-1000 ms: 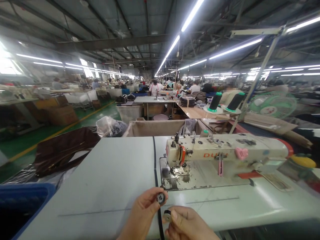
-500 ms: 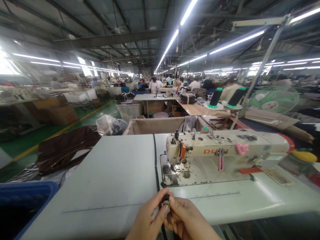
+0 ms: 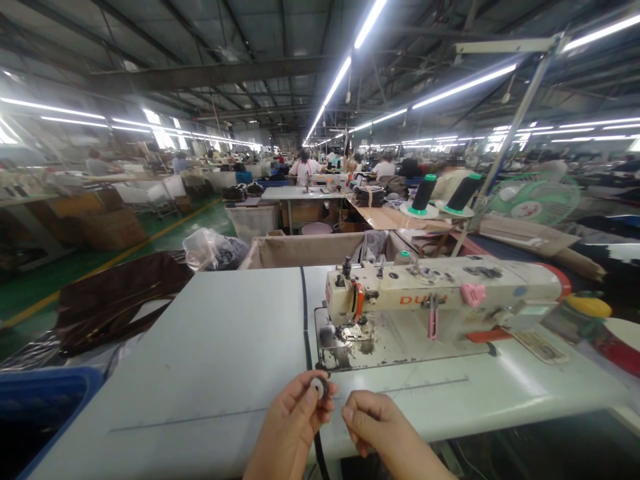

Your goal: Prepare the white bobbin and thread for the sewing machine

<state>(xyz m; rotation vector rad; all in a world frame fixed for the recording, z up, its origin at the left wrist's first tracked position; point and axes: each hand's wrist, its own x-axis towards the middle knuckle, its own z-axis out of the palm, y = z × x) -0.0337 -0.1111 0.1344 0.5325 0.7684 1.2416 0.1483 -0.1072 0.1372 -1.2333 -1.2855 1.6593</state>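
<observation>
left hand (image 3: 293, 423): low at the near edge of the desk, thumb and fingertips pinched on a small round bobbin (image 3: 317, 387), held up with its pale face toward the camera
right hand (image 3: 383, 433): just right of the left, fingers curled in loosely; whether it holds anything I cannot tell; a small gap between it and the bobbin
hands: close together, not touching
desk (image 3: 215, 353): pale top, a dark seam running from the far edge down toward the hands
sewing machine (image 3: 440, 300): cream body lying across the desk beyond the hands, red lettering, pink clip on its front, worn metal plate under the needle end
thread cones (image 3: 443, 193): two dark cones on a stand behind the machine
brown fabric (image 3: 115, 300): heaped off the left side of the desk
blue bin (image 3: 40, 407): lower left corner, beside the desk
green fan (image 3: 535, 200): right, beyond the cones
background: rows of desks and people at work, blurred
</observation>
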